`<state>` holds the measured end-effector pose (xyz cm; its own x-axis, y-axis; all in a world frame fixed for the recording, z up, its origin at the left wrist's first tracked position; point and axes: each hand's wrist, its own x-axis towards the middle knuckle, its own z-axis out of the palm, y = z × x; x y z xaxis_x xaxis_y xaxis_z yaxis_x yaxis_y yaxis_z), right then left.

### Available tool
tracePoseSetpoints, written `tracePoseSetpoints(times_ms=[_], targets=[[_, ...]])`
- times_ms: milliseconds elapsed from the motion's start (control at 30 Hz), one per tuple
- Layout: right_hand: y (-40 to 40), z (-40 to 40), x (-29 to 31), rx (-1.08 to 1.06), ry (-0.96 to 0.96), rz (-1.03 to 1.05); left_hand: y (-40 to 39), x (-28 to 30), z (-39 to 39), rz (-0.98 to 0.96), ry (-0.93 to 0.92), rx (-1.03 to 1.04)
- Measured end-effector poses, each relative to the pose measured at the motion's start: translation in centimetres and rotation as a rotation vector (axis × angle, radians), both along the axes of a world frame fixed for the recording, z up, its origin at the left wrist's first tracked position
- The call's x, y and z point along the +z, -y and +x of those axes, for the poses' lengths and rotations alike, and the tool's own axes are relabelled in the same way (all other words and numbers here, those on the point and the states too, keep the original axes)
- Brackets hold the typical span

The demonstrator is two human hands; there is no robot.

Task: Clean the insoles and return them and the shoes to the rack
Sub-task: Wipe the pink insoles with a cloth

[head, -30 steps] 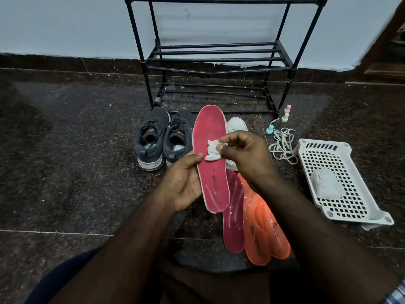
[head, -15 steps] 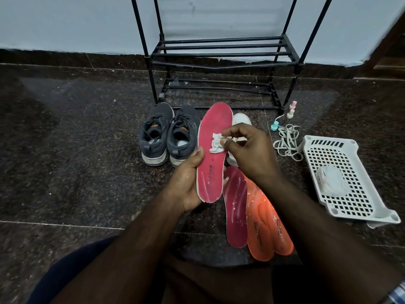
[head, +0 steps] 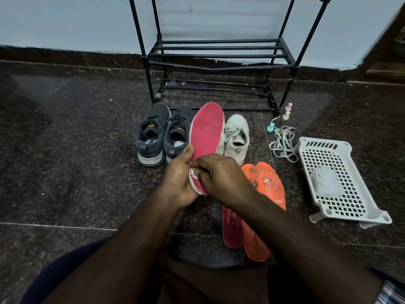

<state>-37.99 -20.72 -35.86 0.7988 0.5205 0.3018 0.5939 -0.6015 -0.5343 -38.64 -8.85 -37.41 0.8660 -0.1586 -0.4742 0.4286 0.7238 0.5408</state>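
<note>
Both hands meet at the heel of the red insole (head: 207,132): left hand (head: 178,178) grips its edge, right hand (head: 221,178) pinches white cloth (head: 194,172) there, toe overlapping white shoe (head: 237,137), bare floor (head: 76,150) leftward, rack (head: 217,55) behind.

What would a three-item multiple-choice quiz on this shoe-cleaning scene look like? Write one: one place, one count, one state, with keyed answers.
1. Where do the orange insoles lie?
A. On the rack
B. On the floor
C. In the white basket

2. How many dark grey sneakers stand before the shoe rack?
A. One
B. Two
C. Four

3. What holds the red insole?
A. Nothing; it lies flat
B. The left hand
C. A rack shelf

Answers:
1 B, they rest on the dark floor beside another red insole.
2 B, one pair stands side by side.
3 B, the left hand's grip closes round its lower end while the right hand wipes it.
</note>
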Motion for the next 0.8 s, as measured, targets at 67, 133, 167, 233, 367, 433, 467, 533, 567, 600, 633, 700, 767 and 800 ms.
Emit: tracePoseSetpoints(times_ms=[67, 133, 167, 233, 367, 433, 467, 533, 567, 600, 633, 700, 767, 800], targets=[[0.03, -0.44, -0.06, 0.034, -0.024, 0.026, -0.17, 0.11, 0.16, 0.045, -0.004, 0.043], [0.07, -0.72, -0.02, 0.061, -0.027, 0.045, -0.17, 0.19, 0.29, 0.047, 0.006, 0.061], [0.1, -0.71, 0.03, 0.064, -0.016, 0.05, -0.12, 0.28, 0.23, 0.046, 0.009, 0.058], [0.1, -0.46, 0.1, 0.029, 0.037, 0.039, 0.11, 0.48, -0.08, 0.012, 0.009, 0.039], [-0.14, -0.32, 0.08, -0.049, 0.06, 0.055, 0.24, 0.71, -0.33, -0.035, 0.01, 0.03], [-0.23, -0.75, -0.08, -0.009, -0.004, 0.028, 0.22, 0.75, -0.22, -0.021, 0.017, 0.059], [-0.11, -0.84, -0.14, 0.016, -0.031, 0.026, 0.23, 0.76, -0.18, -0.013, 0.017, 0.067], [0.28, -0.82, -0.02, 0.037, -0.066, 0.051, 0.19, 0.82, -0.04, 0.007, 0.012, 0.073], [0.46, -0.8, 0.09, 0.038, -0.078, 0.066, 0.1, 0.77, 0.08, 0.016, 0.015, 0.074], [0.6, -0.83, 0.21, 0.039, -0.086, 0.075, 0.02, 0.71, 0.13, 0.021, 0.02, 0.073], [0.64, -0.9, 0.38, 0.042, -0.085, 0.076, -0.03, 0.71, 0.14, 0.016, 0.028, 0.069], [0.47, -0.95, 0.67, 0.031, -0.047, 0.074, 0.03, 0.65, 0.17, 0.004, 0.037, 0.07], [0.23, -0.6, 0.7, -0.029, 0.038, 0.051, 0.32, 0.64, -0.01, -0.03, 0.034, 0.047], [0.14, -0.37, 0.62, -0.06, 0.08, 0.029, 0.38, 0.52, -0.05, -0.045, 0.036, 0.035]])
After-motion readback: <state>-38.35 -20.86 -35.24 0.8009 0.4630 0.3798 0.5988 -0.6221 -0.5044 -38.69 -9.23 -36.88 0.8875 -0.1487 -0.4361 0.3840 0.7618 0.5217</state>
